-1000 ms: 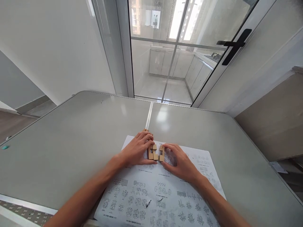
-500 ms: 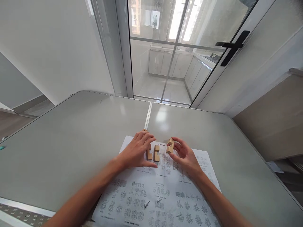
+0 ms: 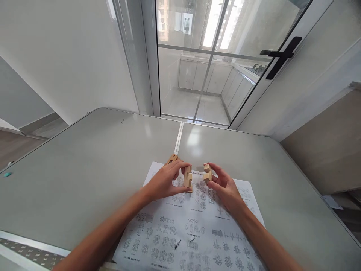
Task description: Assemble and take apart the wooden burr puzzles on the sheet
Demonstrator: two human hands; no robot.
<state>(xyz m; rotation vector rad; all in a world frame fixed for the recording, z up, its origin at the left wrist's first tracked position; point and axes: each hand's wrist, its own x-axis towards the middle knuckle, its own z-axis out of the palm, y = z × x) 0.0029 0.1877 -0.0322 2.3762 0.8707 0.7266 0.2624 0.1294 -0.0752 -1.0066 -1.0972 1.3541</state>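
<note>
Wooden block (image 3: 186, 178) pinched by left hand (image 3: 166, 179) — notched block (image 3: 208, 175) (nearby) by right hand (image 3: 226, 189).

No word can be made out. The printed sheet (image 3: 194, 214) carries a heading line at twelve o'clock and captions under its rows of diagrams, all too small to read. Two black, tick-like pen marks stand on it, one (image 3: 177, 244) at seven o'clock, another (image 3: 192, 239) at six. The notched wooden block (image 3: 207, 177) at one o'clock bears a tiny, illegible dark mark on its upper end.
</note>
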